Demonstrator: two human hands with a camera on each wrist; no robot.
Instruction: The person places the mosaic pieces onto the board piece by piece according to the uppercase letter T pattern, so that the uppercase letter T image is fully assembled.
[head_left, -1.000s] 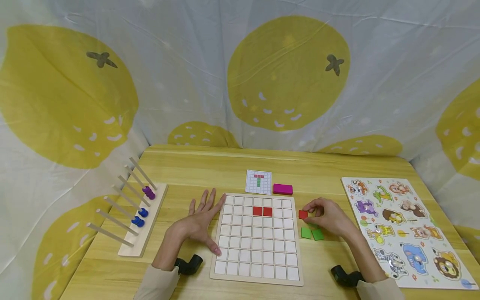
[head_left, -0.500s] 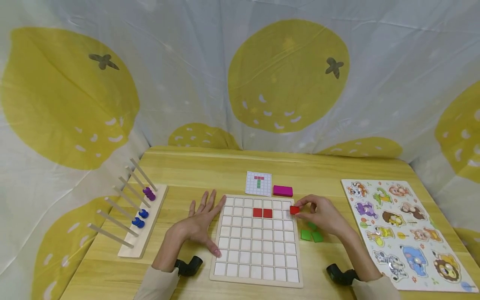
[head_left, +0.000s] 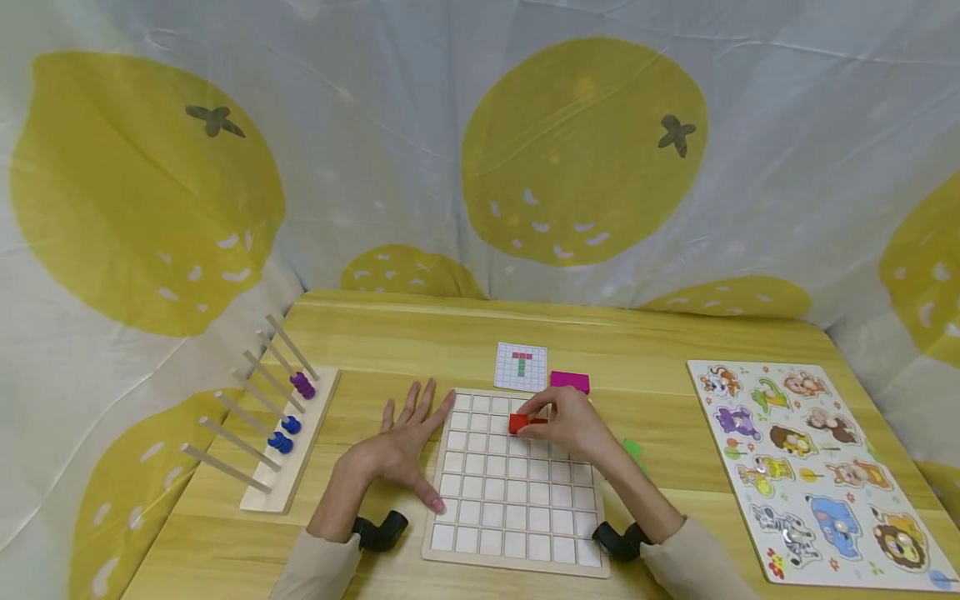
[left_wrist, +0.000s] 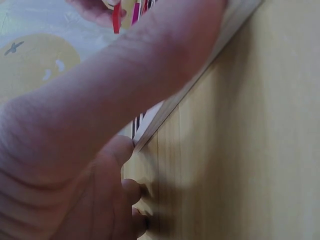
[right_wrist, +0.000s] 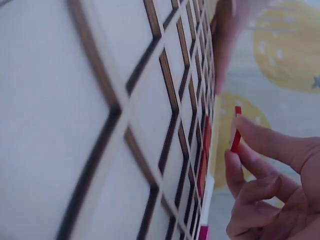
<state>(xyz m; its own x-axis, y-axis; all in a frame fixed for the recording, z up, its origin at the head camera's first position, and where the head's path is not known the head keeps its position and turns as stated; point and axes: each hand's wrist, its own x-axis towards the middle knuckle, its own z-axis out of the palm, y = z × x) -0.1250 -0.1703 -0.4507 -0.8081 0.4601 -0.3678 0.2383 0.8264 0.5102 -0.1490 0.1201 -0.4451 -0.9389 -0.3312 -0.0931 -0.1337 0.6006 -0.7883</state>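
Right hand has thumb and fingertips closed in a pinch on a red tile, over the 12 o'clock part of the grid board; right wrist view shows the tile apart from the board. Seated red tiles are in the grid near it, mostly covered by the hand in head view. Left hand is spread wide, grips nothing, thumb and index finger touching the board's 9 o'clock edge. From the board: pattern card at 12, magenta block at 1, green tiles near 3, part hidden by the right forearm. Further out, peg stand with purple and blue beads at 9, animal puzzle at 3
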